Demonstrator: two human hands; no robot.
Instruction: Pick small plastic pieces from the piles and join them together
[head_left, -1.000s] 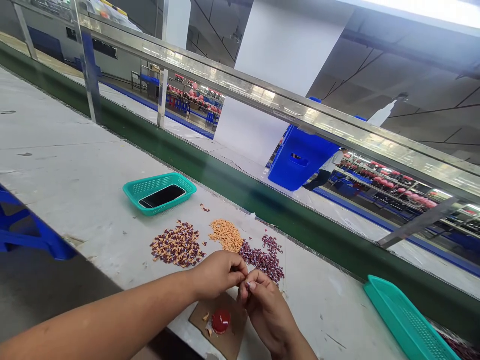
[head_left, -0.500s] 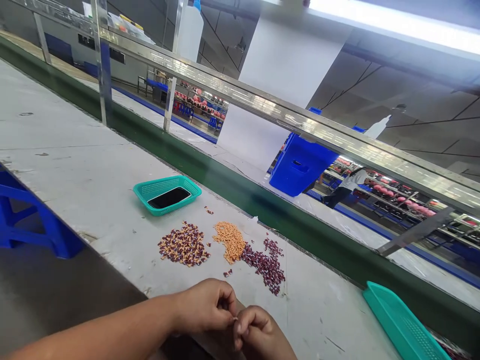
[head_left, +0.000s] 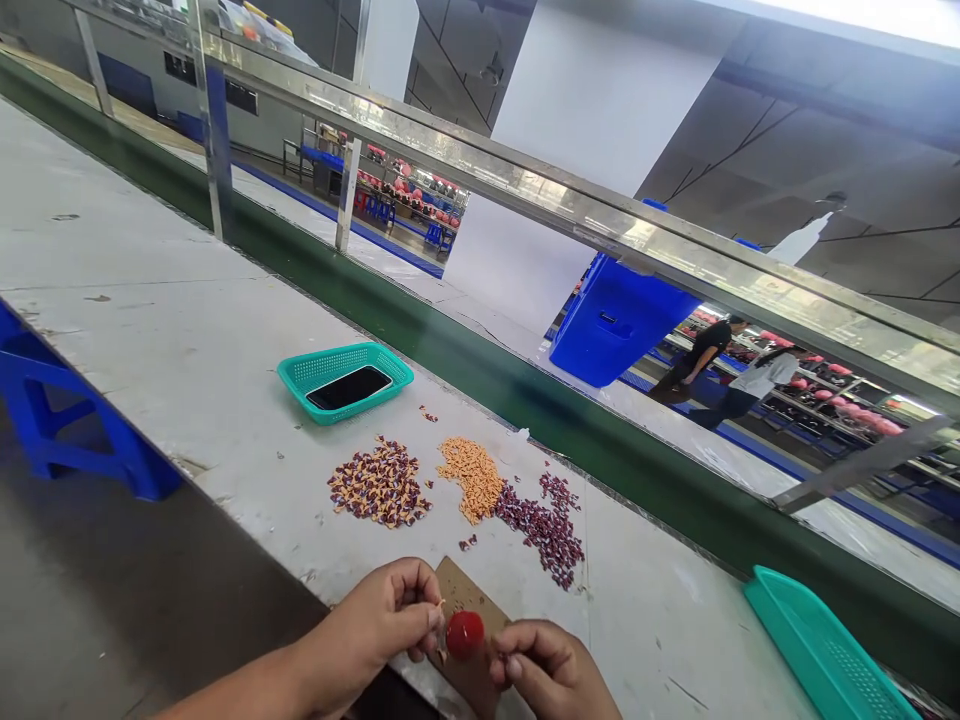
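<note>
My left hand point(head_left: 390, 615) pinches a small orange piece point(head_left: 441, 606) between thumb and finger. My right hand point(head_left: 553, 662) is closed in a pinch too; what sits at its fingertips is too small to make out. Between the two hands is a shiny red round thing point(head_left: 465, 633), over a brown cardboard strip point(head_left: 454, 583) at the table edge. Beyond them lie three piles of small pieces: a mixed purple-and-orange pile point(head_left: 379, 483) to the left, an orange pile point(head_left: 470, 478) in the middle and a dark purple pile point(head_left: 544, 530) to the right, touching the orange one.
A green basket point(head_left: 289, 378) holding a phone point(head_left: 349, 388) stands behind the piles on the white table point(head_left: 187, 350). Another green basket point(head_left: 795, 625) is at the right. A metal rail point(head_left: 525, 185) crosses behind, with a blue bin point(head_left: 615, 320) beyond. Two people walk in the background.
My hands, together before, have drawn apart, and the red round thing and cardboard strip now show between them. The view has shifted slightly. A second person has appeared in the background.
</note>
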